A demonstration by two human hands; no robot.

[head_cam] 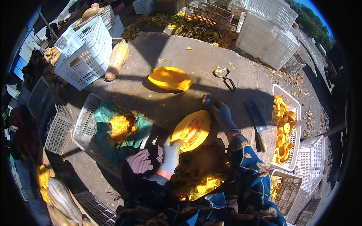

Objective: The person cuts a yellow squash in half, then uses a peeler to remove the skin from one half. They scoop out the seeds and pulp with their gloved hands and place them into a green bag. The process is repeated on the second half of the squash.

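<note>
My left hand [171,155], in a pale glove, grips the lower left edge of a peeled pumpkin half [191,130], its seeds and stringy pulp facing up. My gloved right hand [223,116] is at the near part of the table, right of that half. Its fingertips are beside a small metal tool [206,100], partly in shadow; whether they touch it or hold anything, I cannot tell. Another peeled half [170,78], hollowed out, lies farther back. A Y-shaped peeler [226,79] rests to its right. The cleaver [256,118] lies right of my right hand.
A crate [90,127] at left holds a green bag with pulp and seeds [122,127]. At right, a white crate [297,113] contains cut pumpkin pieces. An unpeeled pumpkin [117,60] lies beside white crates [87,56]. Peelings [205,188] are below my hands.
</note>
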